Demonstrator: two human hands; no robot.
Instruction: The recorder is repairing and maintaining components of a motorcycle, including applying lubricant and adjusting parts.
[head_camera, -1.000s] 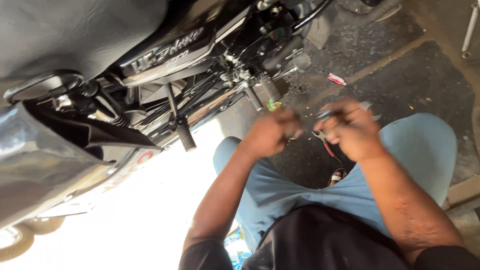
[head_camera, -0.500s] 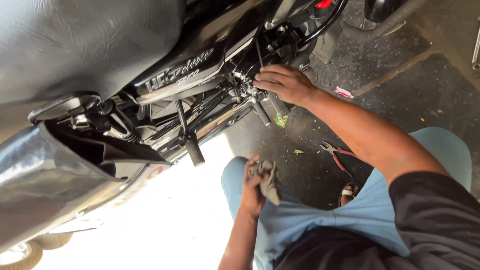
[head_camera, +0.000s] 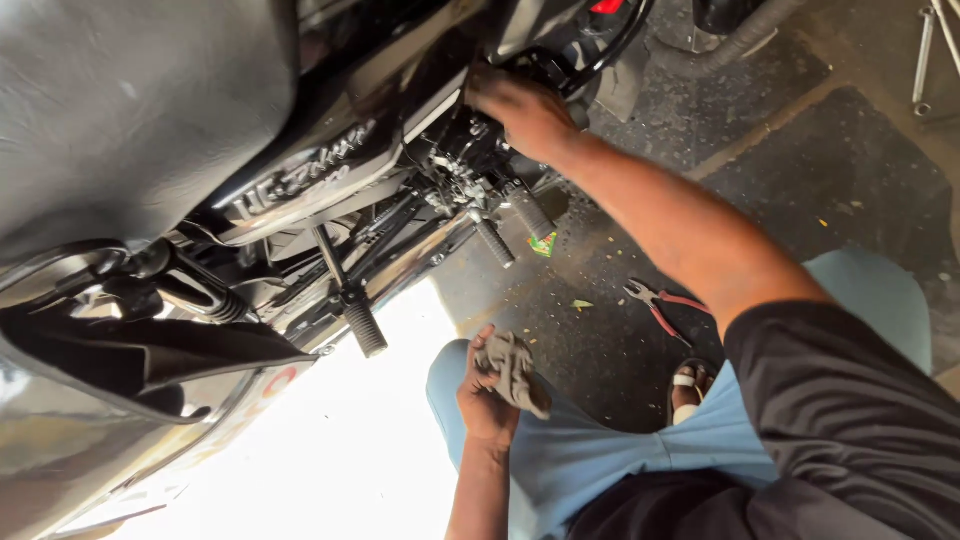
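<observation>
Grimy concrete floor (head_camera: 700, 130) runs under a black motorcycle (head_camera: 300, 180). Reaching up, the right hand (head_camera: 520, 110) presses into the engine parts beside the footpegs (head_camera: 495, 242); whether it grips anything I cannot tell. By the knee, the left hand (head_camera: 487, 400) is closed around a dirty grey rag (head_camera: 515, 368). Red-handled pliers (head_camera: 660, 305) lie on the floor nearby.

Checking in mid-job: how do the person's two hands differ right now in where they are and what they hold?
The right hand is stretched out onto the motorcycle engine area; the left hand rests back near the knee. The left hand holds a grey rag; what the right hand's grip closes on, if anything, is hidden. Both are bare.
</observation>
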